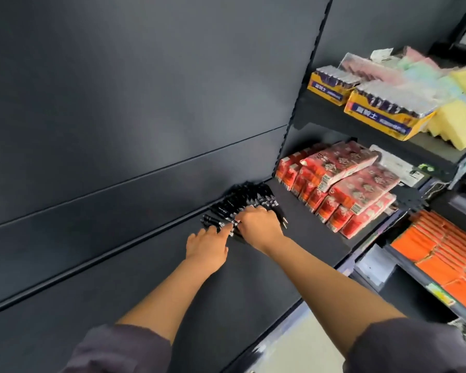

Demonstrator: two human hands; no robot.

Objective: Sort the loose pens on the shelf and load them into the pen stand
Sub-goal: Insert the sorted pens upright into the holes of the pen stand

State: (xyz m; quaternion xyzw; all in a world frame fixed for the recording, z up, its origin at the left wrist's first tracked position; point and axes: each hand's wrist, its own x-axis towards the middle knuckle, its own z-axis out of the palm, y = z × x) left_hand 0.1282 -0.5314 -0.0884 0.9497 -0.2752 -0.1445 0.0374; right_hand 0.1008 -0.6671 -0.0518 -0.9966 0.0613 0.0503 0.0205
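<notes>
The left hand (207,246) lies low on the dark shelf (253,278). Its fingers (225,228) are held straight and a little spread, and their tips touch the near edge of the pens (242,197). The pens are piled just ahead of these fingers, against the back panel. They are slim black barrels, smooth and glossy, with small silver parts. Most long axes seem to run across the fingers, roughly left to right, but the pile is fanned and not parallel.

The right hand (258,224) is placed on top of the pile, so it is judged the nearer one. Its fingers are curled down over several pens and appear to pinch them at the left side. For the coming lift, the barrels probably have to be gathered parallel first, since round smooth pens roll easily.

No pen stand can be made out. To the right of the fingers, red packs (342,189) in shiny film are stacked.
</notes>
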